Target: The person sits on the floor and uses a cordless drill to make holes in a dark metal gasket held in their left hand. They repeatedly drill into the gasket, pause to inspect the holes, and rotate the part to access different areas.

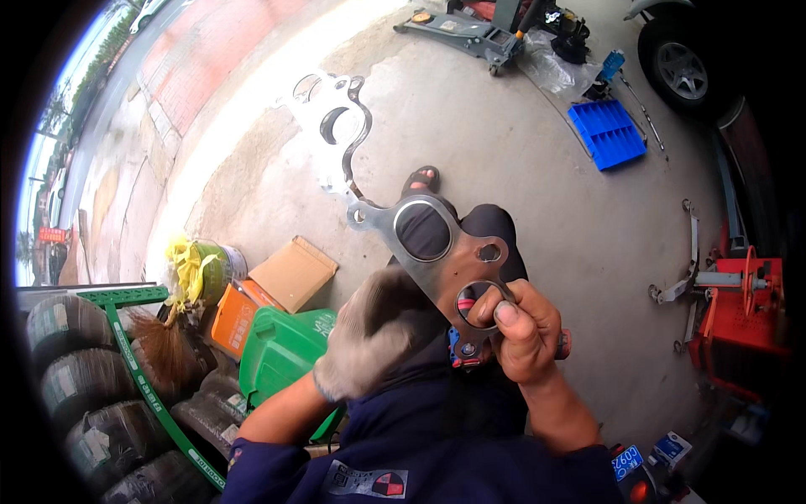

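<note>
While the right hand (529, 336) is pinching the gasket (445, 273) by its near end, at the last hole, the rest is extending forward and leftward from the grip. The gloved left hand (365, 340) is hanging just beside it; whether its fingers are spread cannot be told.

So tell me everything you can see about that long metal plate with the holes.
The long metal plate is thin and flat, with a wavy outline, large round holes and smaller ones. It looks like shiny silver metal; glare washes out its far end. It slants from upper left to lower right, in the air above the floor. The bare right hand pinches its near end at a large hole. The gloved left hand is close beside it; whether they touch is unclear.
</note>
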`<state>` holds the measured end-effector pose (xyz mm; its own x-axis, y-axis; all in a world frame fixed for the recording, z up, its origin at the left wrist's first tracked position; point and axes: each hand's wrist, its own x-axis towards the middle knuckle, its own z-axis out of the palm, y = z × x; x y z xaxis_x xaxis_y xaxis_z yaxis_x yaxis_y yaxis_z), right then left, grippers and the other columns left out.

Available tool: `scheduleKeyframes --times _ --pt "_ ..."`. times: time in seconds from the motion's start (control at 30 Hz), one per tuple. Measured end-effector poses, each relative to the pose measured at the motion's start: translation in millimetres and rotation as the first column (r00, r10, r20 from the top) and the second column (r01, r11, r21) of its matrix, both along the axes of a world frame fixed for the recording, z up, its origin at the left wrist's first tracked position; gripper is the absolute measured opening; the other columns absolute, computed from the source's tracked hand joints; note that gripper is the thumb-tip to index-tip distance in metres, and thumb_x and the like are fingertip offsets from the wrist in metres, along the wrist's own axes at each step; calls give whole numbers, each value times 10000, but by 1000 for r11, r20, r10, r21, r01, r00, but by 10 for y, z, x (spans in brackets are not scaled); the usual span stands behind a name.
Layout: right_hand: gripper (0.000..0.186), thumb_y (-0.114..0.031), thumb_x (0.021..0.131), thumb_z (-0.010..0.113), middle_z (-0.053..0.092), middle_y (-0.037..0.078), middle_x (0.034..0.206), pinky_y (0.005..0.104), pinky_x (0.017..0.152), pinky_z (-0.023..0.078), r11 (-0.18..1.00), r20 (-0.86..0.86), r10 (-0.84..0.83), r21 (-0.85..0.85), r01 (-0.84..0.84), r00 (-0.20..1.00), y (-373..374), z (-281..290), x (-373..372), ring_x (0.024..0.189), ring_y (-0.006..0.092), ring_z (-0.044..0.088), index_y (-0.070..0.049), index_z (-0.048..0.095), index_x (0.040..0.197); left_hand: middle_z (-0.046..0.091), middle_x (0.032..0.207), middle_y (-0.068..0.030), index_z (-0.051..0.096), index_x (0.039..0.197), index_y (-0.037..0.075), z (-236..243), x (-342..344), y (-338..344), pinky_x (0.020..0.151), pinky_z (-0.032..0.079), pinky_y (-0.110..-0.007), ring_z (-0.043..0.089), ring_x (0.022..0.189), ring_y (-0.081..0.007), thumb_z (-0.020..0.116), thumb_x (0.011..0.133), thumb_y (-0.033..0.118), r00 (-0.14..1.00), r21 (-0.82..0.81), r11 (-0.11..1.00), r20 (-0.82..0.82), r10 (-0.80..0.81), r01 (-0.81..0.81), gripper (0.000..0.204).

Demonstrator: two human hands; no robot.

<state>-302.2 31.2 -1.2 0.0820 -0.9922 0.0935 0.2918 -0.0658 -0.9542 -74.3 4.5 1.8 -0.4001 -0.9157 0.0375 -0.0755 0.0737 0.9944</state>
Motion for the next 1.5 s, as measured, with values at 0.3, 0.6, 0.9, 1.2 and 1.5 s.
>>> scheduleKeyframes --times 0.3,0.6,0.9,1.2,1.5 --pt "328 -268 1076 507 656 77 907 246 567 527 938 111 97 322 -129 989 114 -187 173 662 106 623 23 639 1002 641 1023 -171 535 1083 88 -108 -469 -566 1056 447 -598 635 1134 -400 485 1050 487 628 274 938 -774 83 213 403" --pt "698 -95 712 770 567 209 1306 480 1094 426 950 -995 94 84 -301 17 642 -298 -800 1274 364 546 -12 561 1372 642 814 -138 555 924 60 -181 -357 -887 944 494 -448 685 1032 -379 509 1038 409 780 300 952 -609 146 56 370" --pt "764 -101 659 770 624 127 1021 428 855 492 981 -987 116 97 -166 110 648 -493 -801 980 313 636 -47 604 1403 656 796 -146 605 940 34 -1205 -27 -1225 968 512 -479 694 1003 -392 537 1028 428 810 402 910 -564 160 101 409" --pt "457 -73 846 762 701 85 1001 339 717 593 994 -714 106 75 -74 692 646 -655 -544 827 193 695 -28 574 1261 687 850 -145 613 989 51 -1413 191 -1433 951 533 -444 688 1031 -345 570 994 294 931 235 971 -343 124 -42 247" --pt "529 -81 753 828 706 61 1026 300 849 551 991 -662 130 112 -74 739 92 -867 -172 888 147 674 3 596 1221 702 937 -102 623 1001 10 -1421 378 -1681 881 565 -358 716 1023 -248 661 854 30 995 -100 991 27 92 -89 153"
